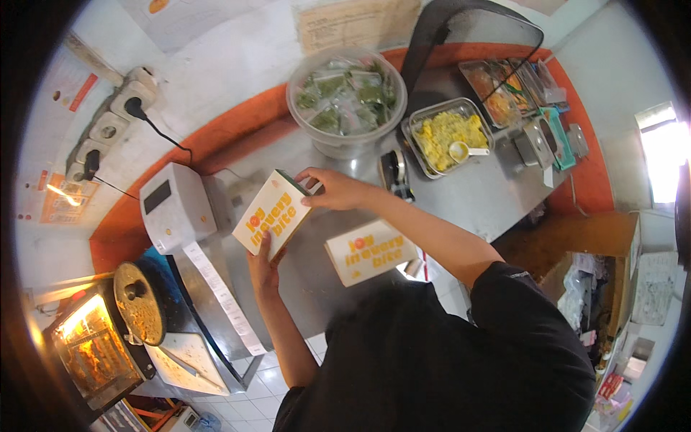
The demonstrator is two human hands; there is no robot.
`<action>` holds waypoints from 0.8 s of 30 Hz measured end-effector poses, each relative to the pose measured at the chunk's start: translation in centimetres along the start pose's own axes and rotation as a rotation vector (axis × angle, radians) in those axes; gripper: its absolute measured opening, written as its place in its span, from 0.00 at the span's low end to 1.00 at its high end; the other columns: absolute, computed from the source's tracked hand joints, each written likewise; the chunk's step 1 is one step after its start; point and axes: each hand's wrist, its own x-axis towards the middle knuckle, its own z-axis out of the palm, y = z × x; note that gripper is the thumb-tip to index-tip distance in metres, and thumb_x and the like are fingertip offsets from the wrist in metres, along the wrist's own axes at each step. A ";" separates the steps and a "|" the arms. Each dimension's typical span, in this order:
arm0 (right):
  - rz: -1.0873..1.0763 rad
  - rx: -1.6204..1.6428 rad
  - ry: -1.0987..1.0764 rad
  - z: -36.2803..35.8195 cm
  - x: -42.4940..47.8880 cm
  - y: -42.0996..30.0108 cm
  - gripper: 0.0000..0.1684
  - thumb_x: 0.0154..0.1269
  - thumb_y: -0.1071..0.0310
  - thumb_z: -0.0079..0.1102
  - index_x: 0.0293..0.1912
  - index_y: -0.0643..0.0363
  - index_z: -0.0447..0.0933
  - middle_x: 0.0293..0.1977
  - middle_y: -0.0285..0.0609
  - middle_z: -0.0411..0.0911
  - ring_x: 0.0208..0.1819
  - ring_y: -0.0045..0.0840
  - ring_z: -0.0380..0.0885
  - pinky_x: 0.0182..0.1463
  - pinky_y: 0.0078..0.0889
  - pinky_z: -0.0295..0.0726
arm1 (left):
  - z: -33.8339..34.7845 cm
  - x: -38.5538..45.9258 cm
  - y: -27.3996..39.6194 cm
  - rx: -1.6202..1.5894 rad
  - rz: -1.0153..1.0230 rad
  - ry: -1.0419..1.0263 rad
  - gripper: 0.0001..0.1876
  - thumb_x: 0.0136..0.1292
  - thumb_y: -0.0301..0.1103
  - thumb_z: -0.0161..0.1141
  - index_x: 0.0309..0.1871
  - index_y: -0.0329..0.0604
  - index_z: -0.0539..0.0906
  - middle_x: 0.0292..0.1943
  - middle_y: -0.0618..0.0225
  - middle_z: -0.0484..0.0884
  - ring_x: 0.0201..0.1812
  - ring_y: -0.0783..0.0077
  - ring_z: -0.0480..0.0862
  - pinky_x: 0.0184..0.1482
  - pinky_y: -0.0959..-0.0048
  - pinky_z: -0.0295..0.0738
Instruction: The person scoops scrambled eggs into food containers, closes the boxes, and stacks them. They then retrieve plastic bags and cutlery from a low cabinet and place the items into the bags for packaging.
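Note:
A white cardboard food box with yellow lettering is tilted above the steel counter. My left hand grips its lower edge, the thumb over the printed face. At the box's upper right end, by its dark green edge, are the fingers of my right hand; the thumb touches the corner. A second box of the same print lies on the counter near my body, below my right forearm. Whether the held box has anything in it is hidden.
A receipt printer with a long paper strip stands left. Behind are a round plastic tub of green-filled packets and a steel tray of yellow food with a scoop. A cutting board with a knife and a lit food warmer are lower left.

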 end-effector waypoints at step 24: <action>0.239 -0.012 0.842 0.0 -18.0 20.3 0.12 0.68 0.63 0.68 0.36 0.64 0.85 0.40 0.51 0.81 0.40 0.34 0.82 0.44 0.38 0.81 | -1.6 -10.0 0.7 0.036 -0.001 0.082 0.33 0.68 0.47 0.70 0.68 0.41 0.70 0.56 0.55 0.82 0.48 0.54 0.88 0.45 0.64 0.88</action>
